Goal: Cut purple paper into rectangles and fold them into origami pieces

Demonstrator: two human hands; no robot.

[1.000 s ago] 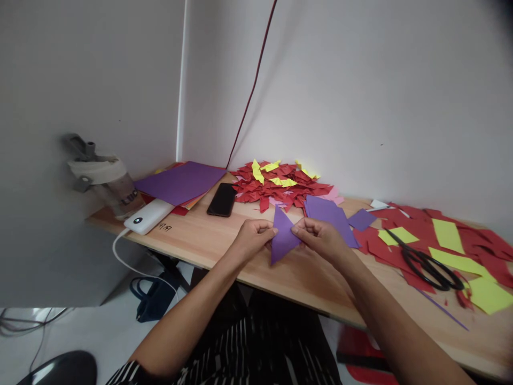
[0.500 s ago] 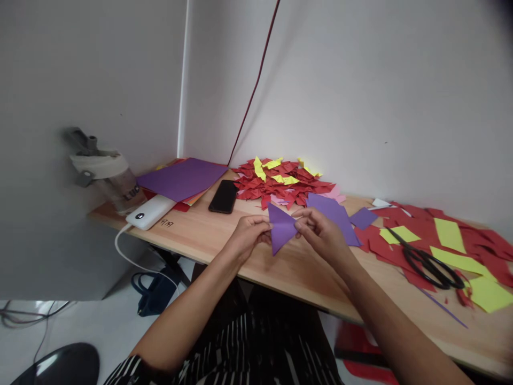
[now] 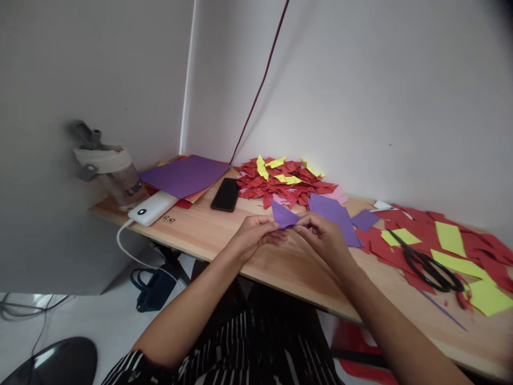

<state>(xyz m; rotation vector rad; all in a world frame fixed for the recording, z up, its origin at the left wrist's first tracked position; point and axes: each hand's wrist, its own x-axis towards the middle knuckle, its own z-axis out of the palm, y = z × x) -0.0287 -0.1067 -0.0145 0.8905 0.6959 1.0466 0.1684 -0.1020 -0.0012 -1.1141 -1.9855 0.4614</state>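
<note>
Just below the centre of the frame, two bare hands are at work on one small purple paper triangle [image 3: 282,214], held up over the pale wooden table [image 3: 192,230]. Left hand [image 3: 258,235]: thumb pinching the paper's lower left, other fingers fanned beneath it. Right hand [image 3: 320,230]: thumb and fingers closed on its right corner. One sheet, two grips!

Right behind, one stack of purple paper sheets [image 3: 332,216], its layers too tight to count, and one single purple paper square [image 3: 364,219] beside it. Look to the middle: one heap of folded red paper pieces [image 3: 256,187], far too tangled to number, with four yellow folded papers [image 3: 288,179] on top.

Over at the right, four flat yellow paper pieces [image 3: 449,238] among overlapping red paper scraps [image 3: 387,248], one pair of black-handled scissors [image 3: 430,270] lying across them, and one thin purple paper strip [image 3: 444,310] at lower right.

And left of centre? One black phone [image 3: 225,194], one white power bank [image 3: 153,208] with one white cable [image 3: 120,248], one large purple sheet [image 3: 186,174] topping a pile, one clear white-lidded bottle [image 3: 116,174].
</note>
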